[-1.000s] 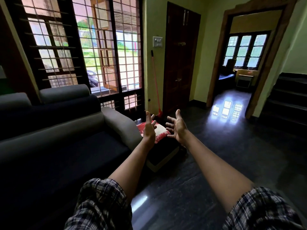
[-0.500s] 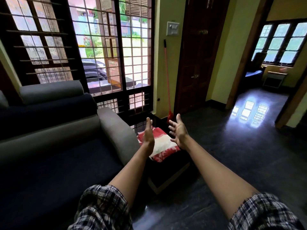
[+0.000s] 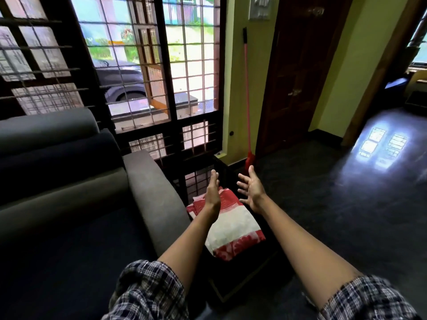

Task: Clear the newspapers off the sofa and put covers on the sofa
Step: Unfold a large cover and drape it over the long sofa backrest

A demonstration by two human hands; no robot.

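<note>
Head view: left hand (image 3: 213, 195) and right hand (image 3: 252, 191), fingers open and empty, over folded red-and-white cloth (image 3: 233, 225) beside rounded sofa (image 3: 147, 188).

no text, label, brand or number can be read anywhere in view
</note>
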